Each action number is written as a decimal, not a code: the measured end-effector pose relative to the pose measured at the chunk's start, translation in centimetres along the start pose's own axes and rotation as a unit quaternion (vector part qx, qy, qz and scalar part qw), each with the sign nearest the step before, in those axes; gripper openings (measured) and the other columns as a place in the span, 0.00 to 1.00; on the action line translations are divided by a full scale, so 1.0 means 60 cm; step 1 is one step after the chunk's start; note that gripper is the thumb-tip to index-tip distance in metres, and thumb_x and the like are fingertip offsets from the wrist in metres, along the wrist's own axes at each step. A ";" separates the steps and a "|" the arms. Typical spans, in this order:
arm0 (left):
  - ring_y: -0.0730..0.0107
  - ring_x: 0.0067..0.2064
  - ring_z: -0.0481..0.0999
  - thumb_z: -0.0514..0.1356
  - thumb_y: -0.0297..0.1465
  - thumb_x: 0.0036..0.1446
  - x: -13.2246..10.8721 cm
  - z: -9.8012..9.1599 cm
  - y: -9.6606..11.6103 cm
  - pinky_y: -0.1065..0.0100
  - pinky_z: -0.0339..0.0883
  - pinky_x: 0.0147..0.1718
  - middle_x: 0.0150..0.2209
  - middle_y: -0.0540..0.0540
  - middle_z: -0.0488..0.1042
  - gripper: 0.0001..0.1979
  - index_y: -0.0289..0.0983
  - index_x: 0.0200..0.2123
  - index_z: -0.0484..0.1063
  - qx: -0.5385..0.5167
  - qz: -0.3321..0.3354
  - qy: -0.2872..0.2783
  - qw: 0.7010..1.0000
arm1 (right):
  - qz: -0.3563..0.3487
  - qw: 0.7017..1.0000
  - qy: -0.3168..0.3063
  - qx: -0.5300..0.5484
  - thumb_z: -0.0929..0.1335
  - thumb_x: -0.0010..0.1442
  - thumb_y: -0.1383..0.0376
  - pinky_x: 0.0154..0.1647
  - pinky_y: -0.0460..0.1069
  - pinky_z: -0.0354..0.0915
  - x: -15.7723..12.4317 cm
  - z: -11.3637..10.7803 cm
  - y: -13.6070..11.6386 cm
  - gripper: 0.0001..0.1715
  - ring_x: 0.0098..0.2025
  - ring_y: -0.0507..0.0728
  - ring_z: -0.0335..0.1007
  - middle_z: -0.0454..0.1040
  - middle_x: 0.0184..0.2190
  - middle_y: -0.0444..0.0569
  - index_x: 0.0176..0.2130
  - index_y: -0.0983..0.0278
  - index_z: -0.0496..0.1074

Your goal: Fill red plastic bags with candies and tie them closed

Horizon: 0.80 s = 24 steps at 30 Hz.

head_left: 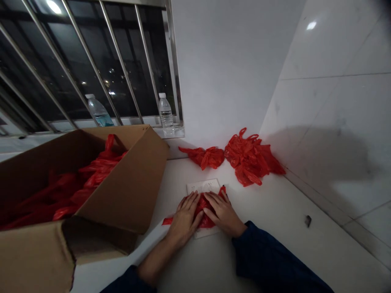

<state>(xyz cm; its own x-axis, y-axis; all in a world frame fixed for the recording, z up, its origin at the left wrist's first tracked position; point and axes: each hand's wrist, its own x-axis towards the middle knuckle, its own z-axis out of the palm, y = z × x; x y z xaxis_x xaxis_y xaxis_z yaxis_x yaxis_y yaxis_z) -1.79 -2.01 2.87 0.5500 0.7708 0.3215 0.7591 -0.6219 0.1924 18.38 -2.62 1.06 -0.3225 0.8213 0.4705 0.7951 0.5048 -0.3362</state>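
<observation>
A red plastic bag (208,215) lies on top of a white printed sheet or card (203,185) on the pale tabletop (262,211). My left hand (185,216) rests flat on the bag's left side, fingers stretched forward. On its right side, my right hand (222,211) lies the same way, its thumb close to the left one. Both palms press down and neither hand grips the bag. One corner of the bag pokes out left of my left hand, another beyond my right fingertips. Most of the card is hidden beneath.
A cardboard box (131,183) holding red plastic bags (91,179) stands at left. Against the wall lie a small red bag (207,157) and a bigger red pile (249,156). Two plastic bottles (166,114) stand by the barred window. A small dark scrap (308,221) lies at right.
</observation>
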 end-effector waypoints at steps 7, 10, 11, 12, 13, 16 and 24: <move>0.55 0.57 0.68 0.63 0.36 0.60 0.011 -0.064 0.024 0.54 0.66 0.54 0.57 0.43 0.71 0.25 0.42 0.59 0.65 -0.019 0.001 -0.018 1.000 | 0.004 1.000 -0.008 0.027 0.70 0.60 0.61 0.66 0.64 0.49 -0.007 -0.039 0.027 0.19 0.52 0.61 0.70 0.77 0.45 0.49 0.52 0.58 0.73; 0.53 0.53 0.71 0.66 0.36 0.56 0.029 -0.066 0.047 0.55 0.68 0.50 0.52 0.42 0.74 0.27 0.40 0.58 0.66 0.005 0.023 -0.055 0.998 | -0.026 0.998 0.021 0.061 0.68 0.62 0.65 0.65 0.62 0.52 -0.003 -0.047 0.014 0.05 0.44 0.57 0.72 0.76 0.36 0.44 0.38 0.57 0.76; 0.54 0.50 0.72 0.65 0.35 0.57 0.032 -0.069 0.055 0.57 0.68 0.48 0.49 0.42 0.75 0.23 0.39 0.56 0.68 0.012 0.028 -0.066 0.997 | -0.038 0.996 0.036 0.077 0.68 0.63 0.66 0.65 0.61 0.52 -0.003 -0.053 0.008 0.05 0.42 0.56 0.72 0.76 0.35 0.43 0.36 0.57 0.75; 0.56 0.48 0.73 0.63 0.34 0.59 0.033 -0.075 0.063 0.59 0.68 0.46 0.46 0.43 0.76 0.18 0.39 0.53 0.70 0.014 0.031 -0.073 0.997 | -0.050 0.993 0.055 0.094 0.67 0.63 0.66 0.65 0.61 0.53 -0.004 -0.061 0.003 0.05 0.42 0.56 0.72 0.75 0.34 0.43 0.36 0.57 0.75; 0.57 0.46 0.74 0.61 0.32 0.61 0.031 -0.085 0.071 0.61 0.68 0.43 0.43 0.44 0.77 0.13 0.39 0.49 0.72 0.010 0.030 -0.077 0.997 | -0.062 0.989 0.074 0.110 0.68 0.63 0.65 0.64 0.61 0.53 -0.007 -0.070 -0.001 0.05 0.42 0.56 0.72 0.76 0.35 0.44 0.37 0.57 0.75; 0.62 0.39 0.74 0.57 0.29 0.63 0.009 -0.140 0.096 0.66 0.67 0.37 0.36 0.45 0.76 0.06 0.38 0.42 0.73 -0.039 0.013 -0.063 0.997 | -0.079 0.976 0.128 0.160 0.67 0.63 0.60 0.63 0.63 0.55 -0.021 -0.098 0.000 0.10 0.46 0.60 0.72 0.76 0.40 0.48 0.45 0.58 0.74; 0.72 0.28 0.73 0.58 0.40 0.62 -0.098 -0.369 0.112 0.74 0.66 0.25 0.27 0.51 0.74 0.12 0.39 0.30 0.72 -0.284 -0.162 -0.013 0.945 | 0.072 0.941 0.189 0.271 0.61 0.69 0.58 0.44 0.53 0.68 -0.038 -0.104 0.037 0.16 0.44 0.60 0.73 0.76 0.41 0.52 0.45 0.62 0.73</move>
<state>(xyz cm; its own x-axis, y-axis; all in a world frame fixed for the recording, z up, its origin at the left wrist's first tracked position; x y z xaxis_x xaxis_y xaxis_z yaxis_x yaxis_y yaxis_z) -7.65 -13.77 22.77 0.3343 0.9323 0.1381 0.5834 -0.3199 0.7465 24.08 -5.07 4.34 0.0551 0.7898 0.6109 0.4048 0.5416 -0.7367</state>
